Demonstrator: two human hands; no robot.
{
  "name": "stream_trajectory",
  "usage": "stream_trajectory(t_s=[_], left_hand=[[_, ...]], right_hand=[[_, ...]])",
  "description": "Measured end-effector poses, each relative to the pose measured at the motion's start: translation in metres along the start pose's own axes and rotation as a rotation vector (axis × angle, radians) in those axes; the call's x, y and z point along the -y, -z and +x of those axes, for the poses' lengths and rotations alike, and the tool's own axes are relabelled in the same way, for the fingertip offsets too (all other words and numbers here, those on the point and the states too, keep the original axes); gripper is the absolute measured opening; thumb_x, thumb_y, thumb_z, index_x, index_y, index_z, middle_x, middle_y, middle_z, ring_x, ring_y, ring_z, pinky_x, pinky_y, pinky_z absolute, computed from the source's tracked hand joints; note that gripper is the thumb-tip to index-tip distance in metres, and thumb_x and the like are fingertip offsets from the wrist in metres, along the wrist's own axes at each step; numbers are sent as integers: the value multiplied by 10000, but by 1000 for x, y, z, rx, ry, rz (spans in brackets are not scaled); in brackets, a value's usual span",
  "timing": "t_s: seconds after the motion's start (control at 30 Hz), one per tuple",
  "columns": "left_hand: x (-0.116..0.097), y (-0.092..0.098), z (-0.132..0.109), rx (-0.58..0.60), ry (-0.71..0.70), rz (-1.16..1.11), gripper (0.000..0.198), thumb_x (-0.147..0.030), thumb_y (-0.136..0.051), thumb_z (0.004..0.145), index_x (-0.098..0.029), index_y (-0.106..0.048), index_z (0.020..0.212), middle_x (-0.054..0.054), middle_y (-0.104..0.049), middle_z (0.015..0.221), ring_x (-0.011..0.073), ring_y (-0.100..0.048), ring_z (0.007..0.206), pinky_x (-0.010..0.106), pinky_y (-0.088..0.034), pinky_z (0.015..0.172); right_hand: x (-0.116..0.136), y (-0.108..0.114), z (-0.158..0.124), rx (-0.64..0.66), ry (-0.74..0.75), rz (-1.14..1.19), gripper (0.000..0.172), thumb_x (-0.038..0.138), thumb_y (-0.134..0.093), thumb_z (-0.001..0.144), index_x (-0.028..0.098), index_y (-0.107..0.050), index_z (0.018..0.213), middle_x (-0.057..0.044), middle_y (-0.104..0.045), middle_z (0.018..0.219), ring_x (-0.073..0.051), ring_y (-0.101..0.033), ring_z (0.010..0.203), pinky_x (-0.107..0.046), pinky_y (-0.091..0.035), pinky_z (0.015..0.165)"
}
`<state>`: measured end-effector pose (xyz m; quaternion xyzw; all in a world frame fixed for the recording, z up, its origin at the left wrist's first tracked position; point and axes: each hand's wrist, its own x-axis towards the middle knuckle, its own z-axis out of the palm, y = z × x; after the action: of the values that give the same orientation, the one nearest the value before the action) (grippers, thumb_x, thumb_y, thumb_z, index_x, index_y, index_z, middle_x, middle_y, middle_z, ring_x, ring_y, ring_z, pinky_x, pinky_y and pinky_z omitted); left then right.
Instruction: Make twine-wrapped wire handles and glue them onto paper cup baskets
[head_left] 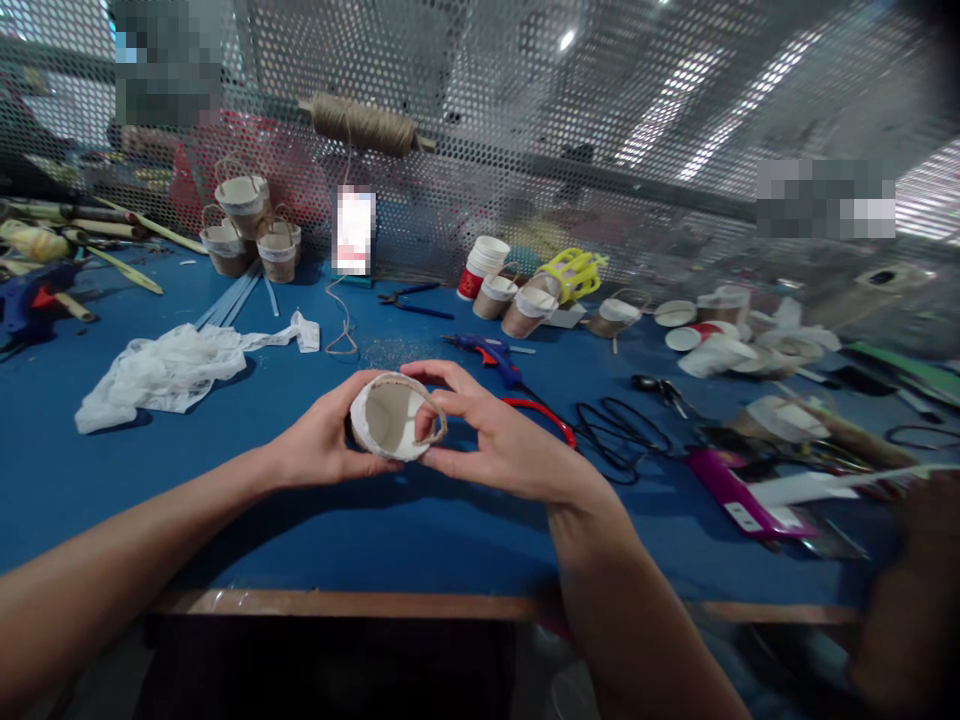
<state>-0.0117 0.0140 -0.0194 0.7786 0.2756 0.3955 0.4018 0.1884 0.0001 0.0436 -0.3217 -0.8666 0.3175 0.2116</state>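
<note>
Forearms (630, 590), two, bare: entering from the lower corners, over a blue tabletop (315, 530) with a wooden front edge.

Left hand (322, 430): fingers curved around the left wall of a small cup basket, thumb along its underside.

Right hand (487, 425): fingers bent and closed on the same basket's right side, one fingertip showing inside the loop of its twine handle (442, 420).

Cup basket (382, 425): one, held between both hands above the front middle of the table; tilted, mouth towards the camera, pale inside, white trim at the rim.

Glue gun (484, 347), blue with red trigger: lying just beyond the right hand.

Pliers (424, 308), blue-handled: further back.

White lacy fabric (172, 375): crumpled heap, left, near pale sticks (234, 298).

Handled baskets (244, 200): grouped and piled, rear left; others (531, 310) right of centre, beside stacked paper cups (487, 260).

Twine roll (364, 125): on a rod against perforated metal sheeting (480, 170).

Power strip (739, 490), purple: right, near a coiled black cable (622, 440).

Another person's arm (907, 590): far right, blurred.
</note>
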Motion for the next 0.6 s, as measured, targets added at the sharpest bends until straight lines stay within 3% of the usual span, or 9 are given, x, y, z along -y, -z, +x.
stream_trajectory(t_s=[0.1, 0.2, 0.33, 0.6], left_hand=[[-3, 0, -1, 38, 73, -104, 694, -269, -719, 605, -163, -358, 1188, 117, -508, 1164, 252, -491, 1056, 392, -396, 904], [-8, 1, -2, 111, 160, -226, 697, -282, -719, 598, -148, -360, 1180, 125, -507, 1157, 251, -494, 1035, 387, -400, 885], [-14, 2, -2, 227, 225, -412, 662, -301, -704, 595, -133, -399, 1158, 95, -561, 989, 231, -524, 920, 374, -420, 822], [-19, -2, -1, 386, 255, -556, 434, -275, -682, 618, -149, -526, 1003, 25, -552, 777, 159, -511, 734, 307, -426, 720]], right_hand=[[-4, 4, -2, -19, -25, 172, 208, 139, -601, 714, 208, -491, 877, -60, -378, 1285, -183, -381, 1194, -375, -350, 966], [-9, 3, -1, -120, -42, 351, 210, 192, -597, 740, 198, -483, 916, -75, -464, 1212, -182, -463, 1119, -362, -412, 898], [-14, -4, 3, -220, -114, 382, 255, 264, -614, 739, 170, -532, 962, -59, -577, 965, -152, -562, 888, -304, -470, 763], [-10, -11, 8, -231, -216, 425, 203, 288, -611, 727, 154, -576, 875, -20, -588, 777, -98, -548, 662, -232, -470, 594]])
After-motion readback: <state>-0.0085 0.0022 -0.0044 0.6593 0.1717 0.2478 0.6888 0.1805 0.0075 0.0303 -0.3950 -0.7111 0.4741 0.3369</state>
